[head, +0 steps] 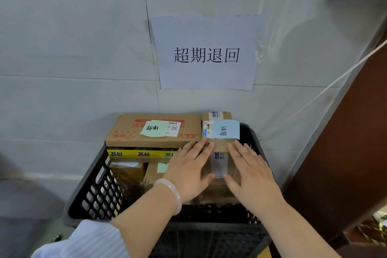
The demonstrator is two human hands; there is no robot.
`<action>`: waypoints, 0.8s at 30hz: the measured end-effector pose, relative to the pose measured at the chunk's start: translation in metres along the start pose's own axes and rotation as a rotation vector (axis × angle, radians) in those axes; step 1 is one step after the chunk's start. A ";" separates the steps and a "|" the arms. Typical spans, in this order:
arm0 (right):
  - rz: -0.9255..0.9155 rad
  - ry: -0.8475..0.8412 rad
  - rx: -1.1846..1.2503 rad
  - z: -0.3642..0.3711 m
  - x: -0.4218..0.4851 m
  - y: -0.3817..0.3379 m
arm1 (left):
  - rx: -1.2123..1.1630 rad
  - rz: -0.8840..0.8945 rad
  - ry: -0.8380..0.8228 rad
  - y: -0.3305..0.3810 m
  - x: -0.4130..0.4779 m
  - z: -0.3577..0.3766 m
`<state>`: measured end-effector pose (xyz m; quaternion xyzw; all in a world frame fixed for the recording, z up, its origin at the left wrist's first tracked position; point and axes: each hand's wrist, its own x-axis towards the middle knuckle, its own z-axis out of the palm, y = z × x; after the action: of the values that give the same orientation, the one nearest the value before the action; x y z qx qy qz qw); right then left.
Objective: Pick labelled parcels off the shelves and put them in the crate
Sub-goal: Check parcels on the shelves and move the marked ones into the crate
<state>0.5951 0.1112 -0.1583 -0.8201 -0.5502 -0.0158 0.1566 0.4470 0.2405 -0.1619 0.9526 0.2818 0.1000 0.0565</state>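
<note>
Already in the black lattice crate (98,190), at its left, a wide cardboard box (125,130) tops the stack. It carries a green note (154,129) whose handwriting we cannot read with certainty, a white shipping label and upside-down red "JDL" print. Yellow tape (142,154) with repeated black characters runs below it.

Next, we see the left hand (188,172), a pale bracelet (169,192) at its wrist, lying flat on the left of a small taped parcel (218,165), fingers straight and slightly apart. On the wall above, a paper sign (206,54) reads "超期退回".

The parcel sits in the crate's right half, its long axis running away from us toward the wall. A blue note (226,130) with handwritten characters, turned sideways, covers its far end.

The right hand (251,176) presses the parcel's right side, fingers likewise straight and spread. Both hands point along that axis, equally near, and clamp nothing. We judge the parcel is being settled into place.
</note>
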 end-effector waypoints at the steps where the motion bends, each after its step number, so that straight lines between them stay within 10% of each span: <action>1: -0.012 0.002 -0.004 -0.001 0.000 0.000 | 0.018 -0.002 -0.002 0.000 -0.002 -0.002; 8: -0.299 0.018 0.021 -0.001 -0.008 -0.051 | 0.098 -0.144 0.156 -0.029 -0.063 -0.017; 24: -1.243 -0.389 0.217 0.093 -0.086 -0.329 | 0.326 -1.156 0.230 -0.097 -0.409 -0.055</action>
<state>0.2495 0.1730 -0.1845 -0.3170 -0.9379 0.1009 0.0979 0.0476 0.0997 -0.1889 0.6248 0.7691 0.1112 -0.0758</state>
